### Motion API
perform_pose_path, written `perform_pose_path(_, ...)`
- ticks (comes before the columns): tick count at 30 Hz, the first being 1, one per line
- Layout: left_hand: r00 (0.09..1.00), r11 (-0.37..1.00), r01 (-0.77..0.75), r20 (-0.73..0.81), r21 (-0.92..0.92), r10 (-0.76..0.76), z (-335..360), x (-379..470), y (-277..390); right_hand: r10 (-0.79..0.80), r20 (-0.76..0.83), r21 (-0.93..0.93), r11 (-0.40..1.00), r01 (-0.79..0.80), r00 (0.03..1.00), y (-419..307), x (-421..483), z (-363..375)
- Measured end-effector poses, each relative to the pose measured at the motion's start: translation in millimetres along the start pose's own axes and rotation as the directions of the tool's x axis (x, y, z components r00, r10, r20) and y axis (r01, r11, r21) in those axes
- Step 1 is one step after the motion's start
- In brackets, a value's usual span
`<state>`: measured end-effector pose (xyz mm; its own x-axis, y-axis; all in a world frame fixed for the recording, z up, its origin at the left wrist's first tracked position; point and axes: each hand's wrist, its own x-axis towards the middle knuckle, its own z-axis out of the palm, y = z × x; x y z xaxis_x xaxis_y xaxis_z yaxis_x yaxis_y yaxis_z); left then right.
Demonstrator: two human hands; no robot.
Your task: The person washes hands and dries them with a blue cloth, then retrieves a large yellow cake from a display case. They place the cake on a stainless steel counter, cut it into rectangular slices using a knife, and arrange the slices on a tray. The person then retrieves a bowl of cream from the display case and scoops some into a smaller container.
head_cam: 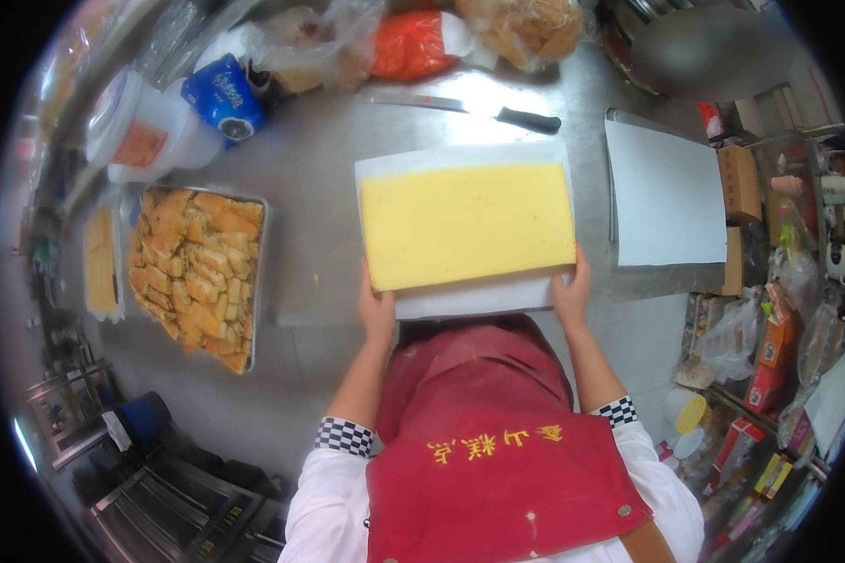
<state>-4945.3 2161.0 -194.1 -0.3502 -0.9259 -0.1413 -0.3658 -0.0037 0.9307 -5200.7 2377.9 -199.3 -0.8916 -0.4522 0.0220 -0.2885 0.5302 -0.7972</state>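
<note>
A flat rectangular yellow sheet cake (pixel 468 225) lies on white paper (pixel 475 302) at the steel table's near edge. The paper shows beyond the cake at the back and along the front. My left hand (pixel 378 310) grips the near left corner of cake and paper, its thumb beside the corner. At the near right corner my right hand (pixel 570 292) has its fingers along the cake's side and its thumb over the paper. The undersides of both grips are hidden. Behind the cake lies a long knife with a black handle (pixel 529 120), its blade pointing left.
To the left stands a metal tray (pixel 262 267) heaped with browned cake pieces (pixel 197 274). White paper (pixel 665 193) covers a tray on the right. A blue packet (pixel 223 98), white plastic tubs (pixel 137 127) and a red bag (pixel 410 46) line the back of the steel table (pixel 310 246).
</note>
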Motion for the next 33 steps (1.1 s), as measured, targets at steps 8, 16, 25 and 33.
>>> perform_pose_path(8,0.994,0.949,0.057,-0.102,0.309,-0.026,-32,-16,-23,0.172,0.065,0.047,0.983,-0.175,0.983,30,-19,-37)
perform_pose_path(16,0.955,0.95,0.268,-0.175,0.161,-0.24,-29,-27,-39,0.275,0.094,-0.007,0.961,-0.276,0.957,18,-19,-34)
perform_pose_path(25,0.93,0.946,0.324,-0.175,-0.021,-0.323,-36,-3,-50,0.229,0.117,0.044,0.971,-0.236,0.966,11,-3,-20)
perform_pose_path(33,0.922,0.928,0.349,-0.131,-0.131,-0.365,-49,-5,-31,0.289,0.097,0.146,0.942,-0.301,0.952,3,-10,-30)
